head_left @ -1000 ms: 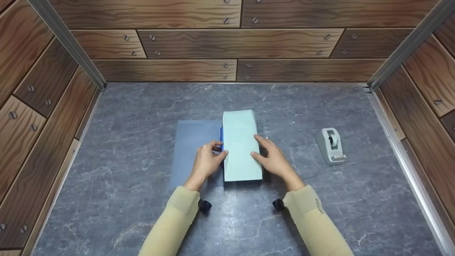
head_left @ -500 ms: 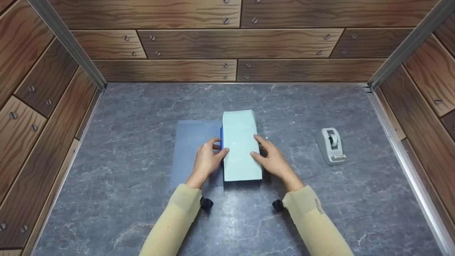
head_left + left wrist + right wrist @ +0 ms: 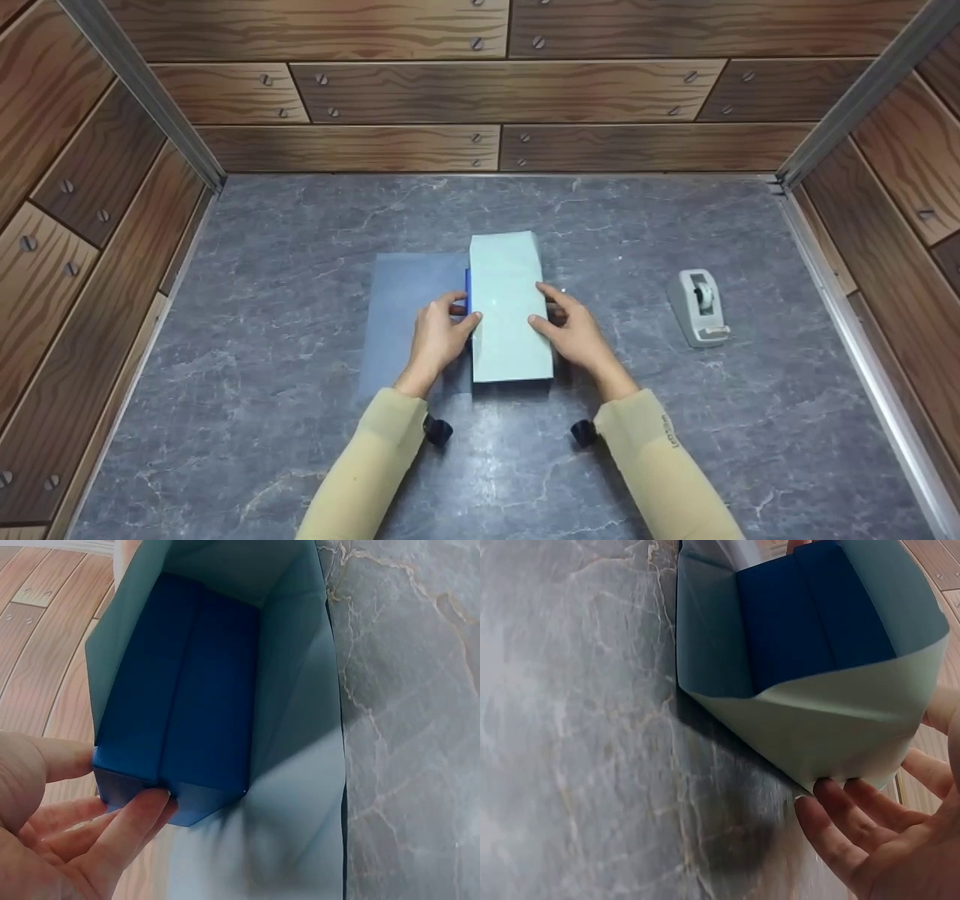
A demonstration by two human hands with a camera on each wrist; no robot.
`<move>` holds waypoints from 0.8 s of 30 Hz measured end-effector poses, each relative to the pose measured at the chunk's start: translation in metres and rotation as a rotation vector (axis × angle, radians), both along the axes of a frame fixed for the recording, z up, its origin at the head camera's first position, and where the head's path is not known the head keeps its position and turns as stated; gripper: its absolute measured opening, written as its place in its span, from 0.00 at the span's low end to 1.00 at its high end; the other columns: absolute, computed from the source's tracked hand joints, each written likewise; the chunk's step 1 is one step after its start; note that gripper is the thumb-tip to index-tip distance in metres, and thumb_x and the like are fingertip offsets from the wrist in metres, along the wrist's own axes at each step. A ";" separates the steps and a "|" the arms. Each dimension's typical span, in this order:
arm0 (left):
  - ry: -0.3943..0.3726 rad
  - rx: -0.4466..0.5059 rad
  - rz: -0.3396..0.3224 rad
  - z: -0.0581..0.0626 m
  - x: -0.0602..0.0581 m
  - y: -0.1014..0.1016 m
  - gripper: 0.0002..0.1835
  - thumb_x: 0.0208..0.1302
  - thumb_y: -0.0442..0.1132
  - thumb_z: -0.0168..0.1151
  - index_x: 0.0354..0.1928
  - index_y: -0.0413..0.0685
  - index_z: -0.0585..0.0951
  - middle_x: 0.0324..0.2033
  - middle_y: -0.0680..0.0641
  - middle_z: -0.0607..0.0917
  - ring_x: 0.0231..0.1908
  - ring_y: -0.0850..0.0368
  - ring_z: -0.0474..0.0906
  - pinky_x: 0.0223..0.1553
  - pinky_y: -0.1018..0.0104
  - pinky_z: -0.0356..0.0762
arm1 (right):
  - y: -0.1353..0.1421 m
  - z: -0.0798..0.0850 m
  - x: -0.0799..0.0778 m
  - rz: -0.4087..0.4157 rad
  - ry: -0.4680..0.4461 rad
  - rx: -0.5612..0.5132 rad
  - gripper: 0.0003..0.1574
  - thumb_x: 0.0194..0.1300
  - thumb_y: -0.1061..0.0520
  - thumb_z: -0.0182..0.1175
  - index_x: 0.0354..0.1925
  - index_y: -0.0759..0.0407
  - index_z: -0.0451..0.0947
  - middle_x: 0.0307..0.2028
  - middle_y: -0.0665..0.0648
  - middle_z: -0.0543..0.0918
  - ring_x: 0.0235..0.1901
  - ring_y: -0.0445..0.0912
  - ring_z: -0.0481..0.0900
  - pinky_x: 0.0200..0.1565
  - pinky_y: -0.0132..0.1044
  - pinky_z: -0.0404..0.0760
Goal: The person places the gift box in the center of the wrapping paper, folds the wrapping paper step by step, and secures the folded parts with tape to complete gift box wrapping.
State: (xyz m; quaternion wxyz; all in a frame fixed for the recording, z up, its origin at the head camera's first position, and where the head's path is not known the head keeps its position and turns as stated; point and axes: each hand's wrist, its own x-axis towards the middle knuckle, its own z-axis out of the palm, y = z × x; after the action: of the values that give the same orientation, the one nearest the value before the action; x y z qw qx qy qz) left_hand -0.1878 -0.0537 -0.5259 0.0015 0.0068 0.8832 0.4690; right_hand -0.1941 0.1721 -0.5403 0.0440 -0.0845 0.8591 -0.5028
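Observation:
A blue box (image 3: 195, 690) lies inside a folded sheet of wrapping paper (image 3: 510, 300), whose pale green face covers its top. The bluish other face of the sheet stretches flat to the left. In the head view only a thin blue strip of the box shows at the left edge. My left hand (image 3: 441, 330) pinches the box's near edge, thumb above and fingers on the side, as the left wrist view shows. On the opposite side my right hand (image 3: 576, 330) holds the folded paper, thumb on top and fingertips (image 3: 825, 791) against its side.
A grey tape dispenser (image 3: 700, 307) stands to the right on the dark marbled table (image 3: 300, 465). Wood-patterned walls (image 3: 495, 90) with metal corner posts close in the back and both sides.
The left wrist has shifted very slightly to the right, with the thumb a little higher on the paper's edge. Box, paper and tape dispenser stay in place.

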 end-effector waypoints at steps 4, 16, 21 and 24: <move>-0.014 0.015 0.001 0.001 0.000 0.001 0.24 0.59 0.45 0.61 0.56 0.44 0.74 0.38 0.45 0.83 0.34 0.58 0.81 0.31 0.65 0.78 | 0.000 0.000 -0.001 -0.010 0.004 -0.032 0.36 0.60 0.50 0.61 0.65 0.49 0.63 0.56 0.59 0.71 0.48 0.50 0.74 0.45 0.46 0.75; -0.028 0.011 -0.004 0.000 0.001 0.001 0.24 0.60 0.45 0.60 0.57 0.44 0.73 0.39 0.45 0.82 0.35 0.58 0.80 0.32 0.64 0.78 | 0.001 0.008 0.001 -0.017 -0.031 -0.123 0.32 0.60 0.56 0.60 0.62 0.57 0.66 0.54 0.65 0.72 0.48 0.58 0.74 0.46 0.50 0.74; -0.025 -0.007 -0.007 0.001 0.001 0.002 0.24 0.60 0.45 0.60 0.57 0.44 0.73 0.38 0.46 0.82 0.34 0.59 0.80 0.31 0.64 0.78 | 0.000 0.002 -0.001 -0.059 -0.058 -0.141 0.31 0.59 0.55 0.62 0.61 0.54 0.68 0.52 0.62 0.73 0.45 0.54 0.76 0.44 0.46 0.76; -0.027 -0.019 -0.018 0.001 0.000 0.000 0.24 0.60 0.46 0.59 0.58 0.45 0.72 0.39 0.46 0.82 0.34 0.59 0.80 0.31 0.64 0.78 | -0.002 -0.001 -0.003 -0.100 -0.056 -0.140 0.31 0.58 0.56 0.62 0.61 0.53 0.69 0.50 0.61 0.75 0.42 0.52 0.77 0.41 0.44 0.77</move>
State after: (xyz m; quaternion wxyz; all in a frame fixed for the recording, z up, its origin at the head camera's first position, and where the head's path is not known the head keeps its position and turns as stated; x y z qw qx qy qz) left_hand -0.1874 -0.0534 -0.5245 0.0178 0.0084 0.8874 0.4605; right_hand -0.1971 0.1700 -0.5414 0.0370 -0.0304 0.8236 -0.5651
